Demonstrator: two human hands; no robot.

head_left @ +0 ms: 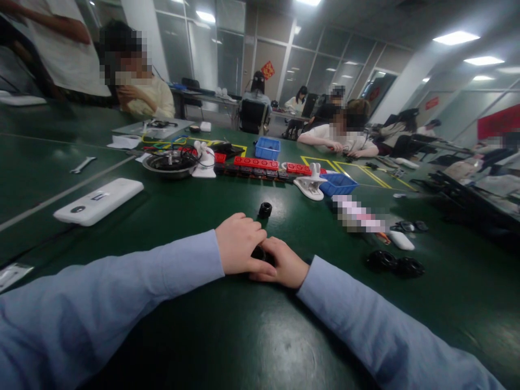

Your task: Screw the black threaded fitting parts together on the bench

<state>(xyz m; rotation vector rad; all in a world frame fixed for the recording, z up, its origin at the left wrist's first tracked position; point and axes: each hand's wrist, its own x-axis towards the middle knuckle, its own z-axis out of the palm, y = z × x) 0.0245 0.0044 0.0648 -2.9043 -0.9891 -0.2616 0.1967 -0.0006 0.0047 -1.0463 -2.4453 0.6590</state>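
Note:
My left hand (240, 246) and my right hand (282, 262) meet over the green table, with their fingers closed round a black round part (259, 252). Most of that part is hidden by the fingers, so its exact kind does not show. Just beyond my hands stands a small black ribbed cylindrical piece (265, 210), touched by neither hand. Off to the right lie black round parts (396, 264), side by side.
A white power bank-like box (99, 201) and a wrench (83, 164) lie left. Farther back are a metal bowl (168, 169), red power strips (255, 164), a white clip (312, 184) and blue bins (267, 147). A co-worker (339, 135) sits across the table.

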